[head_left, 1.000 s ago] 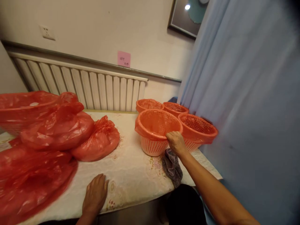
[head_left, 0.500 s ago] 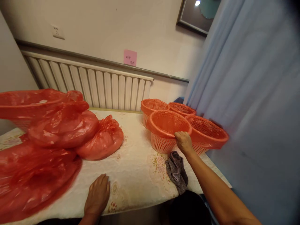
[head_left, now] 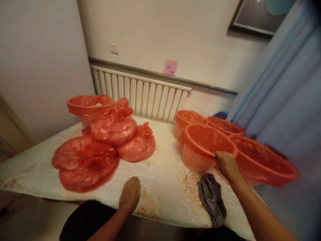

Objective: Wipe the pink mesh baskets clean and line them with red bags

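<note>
My right hand is closed over the near rim of an orange perforated plastic basket, which is lined with a red plastic bag. More lined orange baskets crowd around it: one behind to the left, one at the back and one at the right. My left hand rests palm down on the tablecloth near the front edge, holding nothing. Beyond it sit three filled red plastic bags: one gathered at the top, a smaller one and a wide one in front.
Behind the bags stands another lined basket with something white inside. A dark grey cloth lies below my right hand. A floral cloth covers the table. A radiator and a blue curtain border it.
My view has swung left, so everything appears shifted to the right. My right hand keeps its hold on the basket rim, and my left hand stays on the table.
</note>
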{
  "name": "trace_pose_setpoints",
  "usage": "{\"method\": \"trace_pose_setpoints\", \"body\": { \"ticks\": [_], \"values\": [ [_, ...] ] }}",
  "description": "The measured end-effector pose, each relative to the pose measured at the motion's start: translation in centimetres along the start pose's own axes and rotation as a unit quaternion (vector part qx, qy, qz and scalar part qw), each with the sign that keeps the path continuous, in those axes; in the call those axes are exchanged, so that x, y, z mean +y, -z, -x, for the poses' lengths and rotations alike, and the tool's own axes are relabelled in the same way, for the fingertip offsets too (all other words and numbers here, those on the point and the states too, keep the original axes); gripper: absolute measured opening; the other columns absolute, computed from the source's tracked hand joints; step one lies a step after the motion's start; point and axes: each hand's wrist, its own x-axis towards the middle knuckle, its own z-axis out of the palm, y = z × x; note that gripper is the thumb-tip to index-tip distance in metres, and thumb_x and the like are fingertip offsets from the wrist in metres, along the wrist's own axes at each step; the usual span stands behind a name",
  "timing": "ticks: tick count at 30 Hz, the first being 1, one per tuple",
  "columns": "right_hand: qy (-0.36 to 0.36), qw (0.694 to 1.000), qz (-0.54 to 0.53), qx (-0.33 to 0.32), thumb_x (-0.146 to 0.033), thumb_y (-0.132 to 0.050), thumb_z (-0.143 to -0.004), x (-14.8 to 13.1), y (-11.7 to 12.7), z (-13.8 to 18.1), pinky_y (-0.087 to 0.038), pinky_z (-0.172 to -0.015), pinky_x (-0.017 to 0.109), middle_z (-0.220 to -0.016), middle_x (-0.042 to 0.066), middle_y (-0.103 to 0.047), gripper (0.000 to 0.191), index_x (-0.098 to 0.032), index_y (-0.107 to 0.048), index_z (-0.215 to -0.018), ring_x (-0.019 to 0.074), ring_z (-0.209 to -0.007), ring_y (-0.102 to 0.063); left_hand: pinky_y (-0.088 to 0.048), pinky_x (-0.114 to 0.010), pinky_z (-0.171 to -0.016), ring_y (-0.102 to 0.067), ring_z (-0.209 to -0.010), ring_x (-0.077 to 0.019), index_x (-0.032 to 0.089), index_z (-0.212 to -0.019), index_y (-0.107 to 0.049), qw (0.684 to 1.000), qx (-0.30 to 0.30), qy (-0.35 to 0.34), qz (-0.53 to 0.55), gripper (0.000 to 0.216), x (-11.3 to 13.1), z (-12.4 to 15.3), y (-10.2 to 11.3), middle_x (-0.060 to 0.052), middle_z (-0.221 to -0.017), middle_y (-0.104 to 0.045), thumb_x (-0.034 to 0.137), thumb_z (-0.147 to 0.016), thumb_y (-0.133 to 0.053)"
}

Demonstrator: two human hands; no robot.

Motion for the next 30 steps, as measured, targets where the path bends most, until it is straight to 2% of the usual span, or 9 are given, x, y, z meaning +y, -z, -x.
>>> {"method": "trace_pose_setpoints", "body": {
  "ticks": [16,30],
  "values": [
    [0.003,0.999,0.043,0.001,-0.016,-0.046,-0.090,-0.37,0.12,0.14,-0.029,-0.069,0.031,-0.072,0.006,-0.061,0.017,-0.018,-0.055,-0.075,0.0202,-0.072,-0.053,-0.037,-0.043,-0.106,-0.053,-0.121,-0.0261,0.016,-0.112,-0.062,1.000,0.002,0.006,0.018,0.029,0.07,0.28,0.08,-0.013,-0.123,-0.062,0.016,-0.091,-0.043],
    [-0.006,0.999,0.031,-0.021,-0.017,-0.049,-0.090,-0.35,0.38,-0.04,-0.028,-0.070,0.030,-0.076,0.008,-0.062,0.013,-0.016,-0.058,-0.080,0.0188,-0.074,-0.053,-0.038,-0.045,-0.104,-0.053,-0.121,-0.0272,0.014,-0.112,-0.062,1.000,-0.017,0.006,0.023,0.029,0.27,-0.14,0.69,-0.014,-0.124,-0.062,0.017,-0.091,-0.042]
  ]
}}
